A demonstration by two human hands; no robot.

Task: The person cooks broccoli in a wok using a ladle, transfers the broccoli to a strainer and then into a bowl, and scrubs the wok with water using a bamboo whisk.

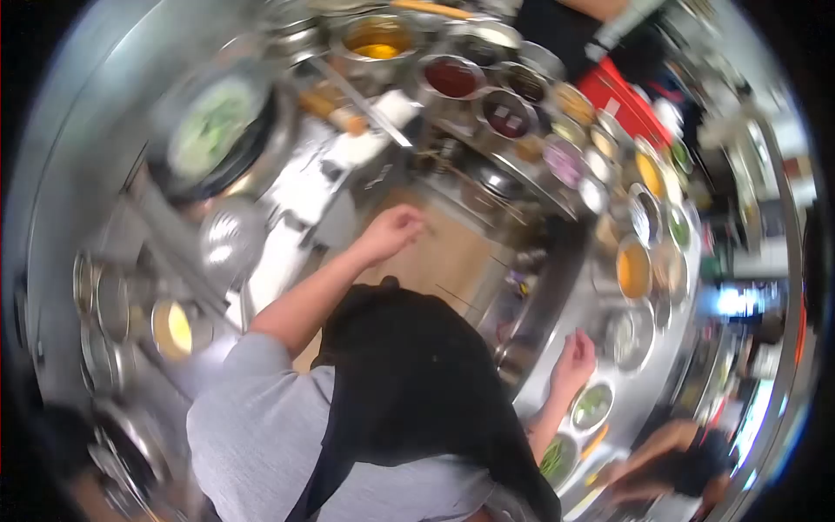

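My left hand (396, 233) hangs in the air over the brown floor (452, 261), in front of the black apron (409, 374). Its fingers are loosely bent and a little apart, with no object visible in them. Out to the right, my right hand (574, 357) is raised near the counter's edge, fingers half curled and apparently bare. Nearest to it are a steel bowl with pale contents (628, 335) and a bowl of chopped greens (592, 406). Motion blur softens both hands.
A dark wok (217, 130) with pale green food and a perforated ladle (233, 239) are on the left. Sauce pots (450, 76) and ingredient bowls (633, 267) curve along the back and right. Another person's arm (648, 452) reaches in at lower right.
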